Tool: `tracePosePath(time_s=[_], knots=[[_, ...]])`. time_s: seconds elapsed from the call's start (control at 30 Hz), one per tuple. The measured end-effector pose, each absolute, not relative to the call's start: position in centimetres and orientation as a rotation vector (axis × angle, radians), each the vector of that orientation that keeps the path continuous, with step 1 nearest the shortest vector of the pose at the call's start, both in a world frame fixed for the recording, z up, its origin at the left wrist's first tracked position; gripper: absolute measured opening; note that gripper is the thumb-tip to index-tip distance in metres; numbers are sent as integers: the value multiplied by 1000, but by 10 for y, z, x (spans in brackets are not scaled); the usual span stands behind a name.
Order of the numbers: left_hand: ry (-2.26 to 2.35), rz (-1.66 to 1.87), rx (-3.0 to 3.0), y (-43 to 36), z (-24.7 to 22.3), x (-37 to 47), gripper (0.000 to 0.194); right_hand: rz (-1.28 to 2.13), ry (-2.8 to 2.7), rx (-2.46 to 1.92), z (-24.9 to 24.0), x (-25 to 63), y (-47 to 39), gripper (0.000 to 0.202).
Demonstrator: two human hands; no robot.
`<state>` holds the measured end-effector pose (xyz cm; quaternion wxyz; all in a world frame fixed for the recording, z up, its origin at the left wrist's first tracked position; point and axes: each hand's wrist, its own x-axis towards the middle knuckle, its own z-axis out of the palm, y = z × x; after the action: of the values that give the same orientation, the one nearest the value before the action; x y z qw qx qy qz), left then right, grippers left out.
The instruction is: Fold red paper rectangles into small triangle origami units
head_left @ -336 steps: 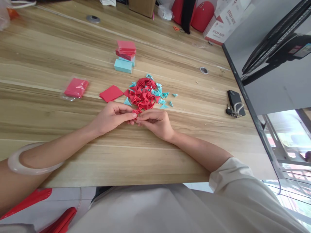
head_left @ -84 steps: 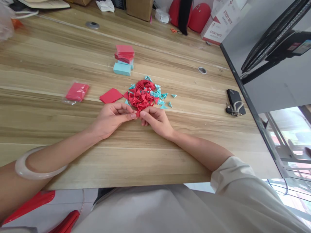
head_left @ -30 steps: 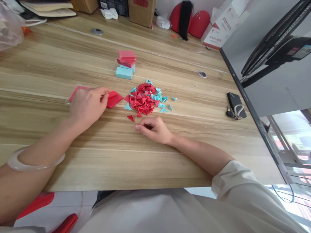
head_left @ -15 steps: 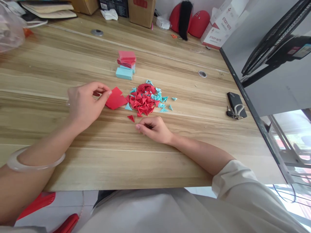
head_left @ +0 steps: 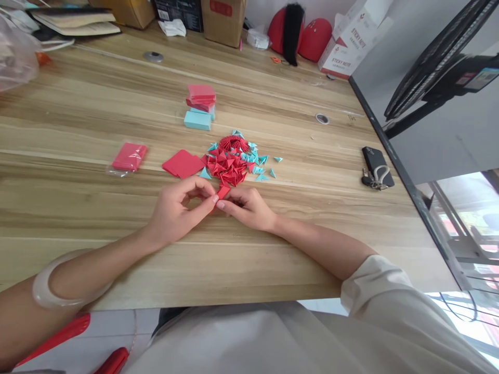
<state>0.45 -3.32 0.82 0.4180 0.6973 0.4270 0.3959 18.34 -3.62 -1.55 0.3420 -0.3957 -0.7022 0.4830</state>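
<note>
The left hand point(head_left: 183, 208) and right hand point(head_left: 247, 208) – both nearly closed, fingertips pinched – hold a small red paper point(head_left: 223, 192) between them above the desk point(head_left: 249, 265). From it, folded pieces point(head_left: 230, 166), red and blue, lie heaped at 12 o'clock, red sheets point(head_left: 183, 163) at 10; farther off, paper stacks point(head_left: 198, 120) sit near 11.

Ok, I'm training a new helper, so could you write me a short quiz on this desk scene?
1. What is at the fingertips of the left hand and right hand?
a) a blue block
b) a red strip
c) scissors

2. True or false: the keys lie to the right of the folded pile.

3. Fill in the blank: the stacked packs beyond the pile are red and ____.

Key: 1. b; 2. true; 3. blue
</note>
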Motion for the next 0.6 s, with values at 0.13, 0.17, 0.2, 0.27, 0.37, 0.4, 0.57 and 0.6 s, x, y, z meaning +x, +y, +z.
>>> tracePosePath(time_s=[0.13,0.17,0.2,0.27,0.37,0.4,0.57,0.6], knots=[[1049,923,1548,-27,11,5,15,1266,-1855,-1006,-14,184,-35,40],[1048,917,1518,-25,11,4,16,1263,-1859,-996,-14,184,-35,39],[1051,916,1496,-24,10,4,16,1264,-1858,-991,-15,184,-35,38],[1065,938,1467,-23,9,4,16,1289,-1838,-992,-16,184,-35,37],[1093,995,1425,-22,7,6,18,1333,-1803,-993,-17,185,-34,35],[1099,1002,1414,-22,7,6,19,1335,-1804,-994,-17,185,-34,34],[1145,994,1438,-22,5,6,17,1310,-1836,-1028,-17,185,-33,34],[1162,1001,1458,-22,4,5,16,1308,-1835,-1031,-17,185,-33,35]])
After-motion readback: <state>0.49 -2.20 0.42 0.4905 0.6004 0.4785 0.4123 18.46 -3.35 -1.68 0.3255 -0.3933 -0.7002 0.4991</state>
